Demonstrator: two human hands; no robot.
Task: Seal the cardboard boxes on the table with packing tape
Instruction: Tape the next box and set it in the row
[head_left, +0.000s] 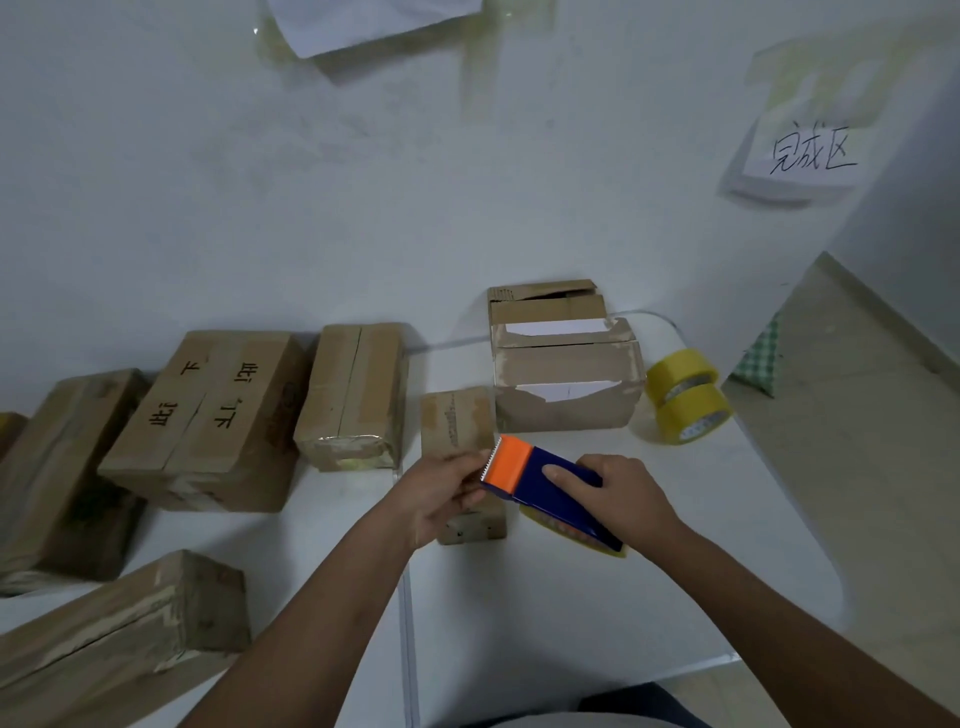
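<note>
White tabletop (571, 597) is covered with cardboard boxes (218, 415); a tape dispenser (545, 483) is gripped by right hand (618, 499), its tape end pinched by left hand (441, 493) fingers.

Small brown cardboard box (460, 431) lying lengthwise on the white bench (571, 597); blue-and-orange tape dispenser (545, 486) over its near end, apparently touching.

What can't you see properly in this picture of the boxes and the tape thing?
- Head view: the small brown cardboard box is partly hidden by the left hand and the blue and orange tape dispenser.
- The dispenser's yellow tape roll mostly hides under it and the right hand.
- The long cardboard box at lower left is cut off by the picture's edge.
- The white paper at the top is cut off.
</note>
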